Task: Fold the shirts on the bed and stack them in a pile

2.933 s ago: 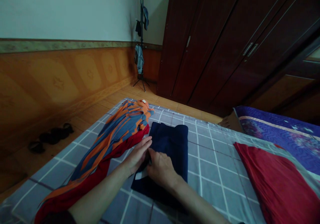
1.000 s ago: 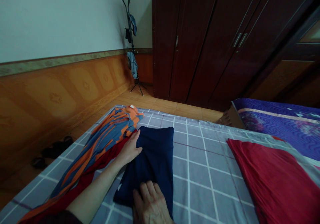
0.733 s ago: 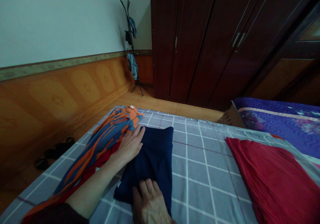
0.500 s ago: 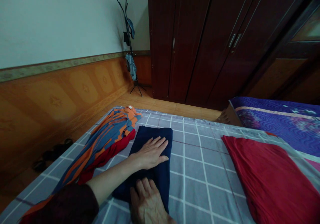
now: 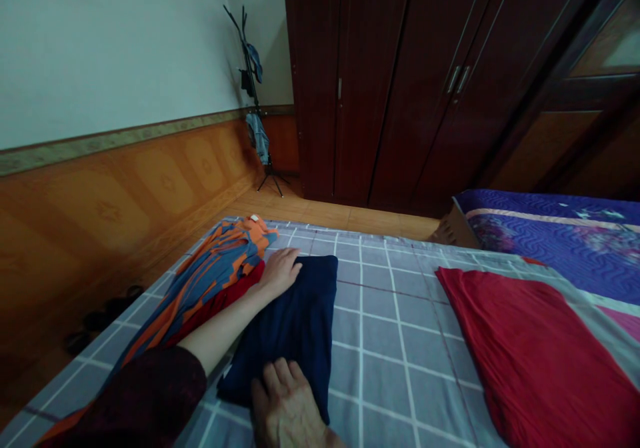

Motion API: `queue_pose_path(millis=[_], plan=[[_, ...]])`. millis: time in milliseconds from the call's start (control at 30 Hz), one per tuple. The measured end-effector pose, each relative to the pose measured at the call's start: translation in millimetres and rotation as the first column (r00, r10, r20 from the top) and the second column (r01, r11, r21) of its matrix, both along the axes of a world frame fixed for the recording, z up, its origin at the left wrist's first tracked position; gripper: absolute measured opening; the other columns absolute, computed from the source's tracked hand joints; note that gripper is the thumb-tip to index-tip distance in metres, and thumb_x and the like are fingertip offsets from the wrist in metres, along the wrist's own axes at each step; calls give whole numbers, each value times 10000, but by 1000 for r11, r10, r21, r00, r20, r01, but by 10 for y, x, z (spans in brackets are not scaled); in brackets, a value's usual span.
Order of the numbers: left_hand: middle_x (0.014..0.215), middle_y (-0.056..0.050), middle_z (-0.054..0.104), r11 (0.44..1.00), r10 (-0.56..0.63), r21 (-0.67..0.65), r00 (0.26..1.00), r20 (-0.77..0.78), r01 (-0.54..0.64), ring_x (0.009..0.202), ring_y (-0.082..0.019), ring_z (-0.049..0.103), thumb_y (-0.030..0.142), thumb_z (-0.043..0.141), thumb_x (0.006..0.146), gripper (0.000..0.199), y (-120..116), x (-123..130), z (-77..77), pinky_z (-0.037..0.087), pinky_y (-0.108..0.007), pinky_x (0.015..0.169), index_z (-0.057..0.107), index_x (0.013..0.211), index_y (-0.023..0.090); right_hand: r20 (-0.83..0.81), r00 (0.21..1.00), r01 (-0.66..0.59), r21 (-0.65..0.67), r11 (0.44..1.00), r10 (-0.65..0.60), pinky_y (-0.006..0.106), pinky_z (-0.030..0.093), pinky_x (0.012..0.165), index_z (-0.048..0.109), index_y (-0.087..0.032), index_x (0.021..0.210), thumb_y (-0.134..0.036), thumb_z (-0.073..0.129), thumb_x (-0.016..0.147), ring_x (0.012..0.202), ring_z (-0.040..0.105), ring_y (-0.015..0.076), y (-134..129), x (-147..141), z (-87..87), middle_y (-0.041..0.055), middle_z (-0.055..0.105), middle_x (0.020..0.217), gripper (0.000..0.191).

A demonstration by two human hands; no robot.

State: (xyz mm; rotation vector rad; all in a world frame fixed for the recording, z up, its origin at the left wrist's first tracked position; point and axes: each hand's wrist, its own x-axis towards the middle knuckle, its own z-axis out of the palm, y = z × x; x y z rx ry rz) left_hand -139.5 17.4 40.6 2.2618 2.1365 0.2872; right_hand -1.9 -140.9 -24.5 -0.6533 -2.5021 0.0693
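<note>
A folded navy-blue garment (image 5: 305,315) lies flat on the checked bedspread in front of me. My left hand (image 5: 279,273) rests at its far left edge, open, with the fingers loosely extended toward the far corner. Bent over the near edge is my right hand (image 5: 290,401), its fingers curled and closed on the navy cloth; the fingertips are hidden. To the left of the garment, partly behind my left forearm, a red cloth (image 5: 220,305) lies beside an orange and blue-grey striped garment (image 5: 205,268).
A red garment (image 5: 535,348) is spread on the right of the grey checked bedspread (image 5: 385,361). Beyond are a dark wooden wardrobe (image 5: 370,95), a coat stand (image 5: 253,88) with clothes, and a purple patterned bedcover (image 5: 555,235). Dark footwear (image 5: 100,318) sits on the floor at left.
My left hand has moved from the middle of the navy garment to its far left edge. The right hand stays at the near edge. The camera view has shifted slightly.
</note>
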Motion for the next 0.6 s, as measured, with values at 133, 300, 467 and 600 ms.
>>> queue_pose_path(millis=[133, 300, 467, 600], plan=[[1142, -153, 623, 986, 165, 24, 985, -44, -164, 1108, -263, 552, 127, 492, 849, 330, 76, -343, -31, 403, -377, 970, 584, 1166, 106, 4, 1000, -30, -1, 1000, 30, 307, 377, 608, 520, -204, 742, -216, 597, 756, 708, 451, 190, 7, 13, 8, 32, 533, 750, 80], [1030, -94, 663, 975, 224, 0, 974, -45, -224, 986, -199, 602, 145, 492, 860, 260, 59, -475, -78, 444, -290, 890, 598, 1097, 137, 12, 1000, -22, -26, 999, 23, 312, 370, 604, 504, -196, 763, -202, 575, 774, 703, 455, 186, -28, 42, 180, 30, 523, 751, 72], [1027, -82, 658, 971, 237, -34, 971, -32, -238, 957, -185, 609, 160, 495, 863, 228, 39, -451, -30, 455, -273, 852, 595, 1068, 156, 57, 998, 5, -120, 993, 2, 329, 363, 629, 514, -196, 767, -124, 605, 719, 747, 459, 201, -36, 119, 399, 29, 524, 792, 125], [1064, -127, 633, 972, 232, -26, 972, -39, -233, 1013, -228, 588, 109, 445, 869, 253, -36, -369, 60, 426, -335, 905, 601, 1066, 135, 75, 993, -76, -206, 976, 93, 314, 353, 645, 514, -204, 761, -115, 588, 759, 777, 453, 190, -39, 161, 470, 22, 520, 812, 115]])
